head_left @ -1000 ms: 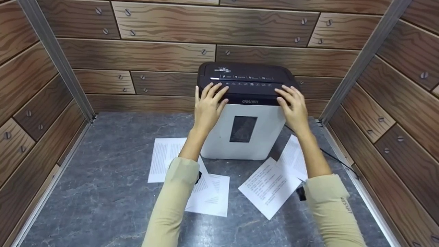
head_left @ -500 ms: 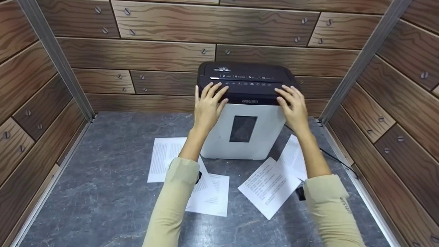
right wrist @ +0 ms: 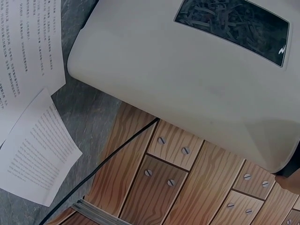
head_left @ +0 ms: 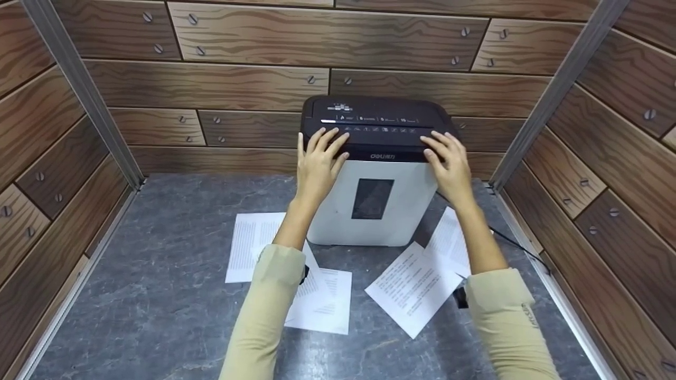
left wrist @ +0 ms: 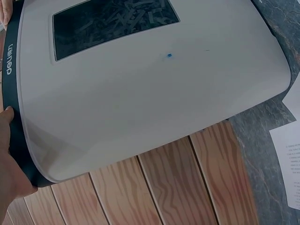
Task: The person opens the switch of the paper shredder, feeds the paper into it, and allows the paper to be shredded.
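A paper shredder (head_left: 388,206) with a dark lid (head_left: 380,113) and a light grey bin stands upright at the back. A small dark window (head_left: 373,198) in its front shows paper shreds. My left hand (head_left: 317,171) rests at the lid's front left corner with spread fingers, thumb on the dark front band. At the front right corner, my right hand (head_left: 451,171) rests the same way. In the left wrist view the left hand (left wrist: 7,173) is partly cut off, against the lid's edge. Only part of the right hand (right wrist: 289,182) shows in the right wrist view.
Printed sheets (head_left: 322,301) overlap on the grey marbled floor (head_left: 158,274) at left, and others (head_left: 414,290) lie at right. A black cord (head_left: 520,245) runs from behind the shredder to the right. Wood-patterned walls (head_left: 253,84) enclose the back and sides.
The head view has shifted very slightly. Both hands stay in place on the shredder, and the sheets lie as before.
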A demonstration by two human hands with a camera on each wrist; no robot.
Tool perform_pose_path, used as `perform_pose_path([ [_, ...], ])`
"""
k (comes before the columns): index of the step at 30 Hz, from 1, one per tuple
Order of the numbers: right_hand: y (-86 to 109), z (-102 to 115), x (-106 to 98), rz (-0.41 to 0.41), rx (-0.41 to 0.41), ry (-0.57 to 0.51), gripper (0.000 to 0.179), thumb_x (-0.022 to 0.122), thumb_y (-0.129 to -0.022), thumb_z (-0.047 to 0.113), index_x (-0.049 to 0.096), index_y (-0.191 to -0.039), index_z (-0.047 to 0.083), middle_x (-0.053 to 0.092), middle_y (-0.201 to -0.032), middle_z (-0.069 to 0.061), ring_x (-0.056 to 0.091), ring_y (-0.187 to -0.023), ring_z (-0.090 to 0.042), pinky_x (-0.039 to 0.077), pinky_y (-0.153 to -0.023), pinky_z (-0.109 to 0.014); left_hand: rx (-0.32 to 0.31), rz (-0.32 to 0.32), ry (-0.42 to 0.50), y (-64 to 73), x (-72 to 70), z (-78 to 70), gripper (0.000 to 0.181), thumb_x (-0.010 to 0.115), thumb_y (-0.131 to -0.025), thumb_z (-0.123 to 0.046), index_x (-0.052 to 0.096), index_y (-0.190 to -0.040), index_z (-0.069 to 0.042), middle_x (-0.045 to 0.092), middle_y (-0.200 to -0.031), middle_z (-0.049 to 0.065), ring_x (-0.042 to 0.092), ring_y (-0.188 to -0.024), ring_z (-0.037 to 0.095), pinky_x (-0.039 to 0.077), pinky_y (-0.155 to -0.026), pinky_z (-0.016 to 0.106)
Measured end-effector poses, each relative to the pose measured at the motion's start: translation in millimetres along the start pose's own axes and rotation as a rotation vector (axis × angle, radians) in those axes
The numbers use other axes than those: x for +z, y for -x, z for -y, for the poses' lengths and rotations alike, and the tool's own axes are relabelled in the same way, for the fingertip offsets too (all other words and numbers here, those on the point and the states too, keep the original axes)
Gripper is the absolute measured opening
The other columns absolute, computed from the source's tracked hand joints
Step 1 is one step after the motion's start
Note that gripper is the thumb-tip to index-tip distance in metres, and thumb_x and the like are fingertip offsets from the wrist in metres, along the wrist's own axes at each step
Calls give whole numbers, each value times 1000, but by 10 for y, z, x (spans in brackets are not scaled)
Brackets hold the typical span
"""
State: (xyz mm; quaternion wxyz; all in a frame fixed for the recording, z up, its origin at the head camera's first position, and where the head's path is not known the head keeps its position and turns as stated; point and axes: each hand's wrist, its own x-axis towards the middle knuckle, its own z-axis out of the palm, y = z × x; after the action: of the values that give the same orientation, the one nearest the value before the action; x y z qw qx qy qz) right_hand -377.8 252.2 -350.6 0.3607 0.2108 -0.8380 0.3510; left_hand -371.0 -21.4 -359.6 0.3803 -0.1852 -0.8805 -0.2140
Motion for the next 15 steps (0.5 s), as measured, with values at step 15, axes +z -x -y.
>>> perform_pose_path([
  [15,3,-5,-6,0,-6,-4,25,59,-90,13,66,-113,6,55,-124,-13,35,-125,-32,21,-106,-35,-3,9,-19,1,-10,-12,37,52,-93,-36,57,-126,-22,50,-131,-1,34,-127,19,4,-109,47],
])
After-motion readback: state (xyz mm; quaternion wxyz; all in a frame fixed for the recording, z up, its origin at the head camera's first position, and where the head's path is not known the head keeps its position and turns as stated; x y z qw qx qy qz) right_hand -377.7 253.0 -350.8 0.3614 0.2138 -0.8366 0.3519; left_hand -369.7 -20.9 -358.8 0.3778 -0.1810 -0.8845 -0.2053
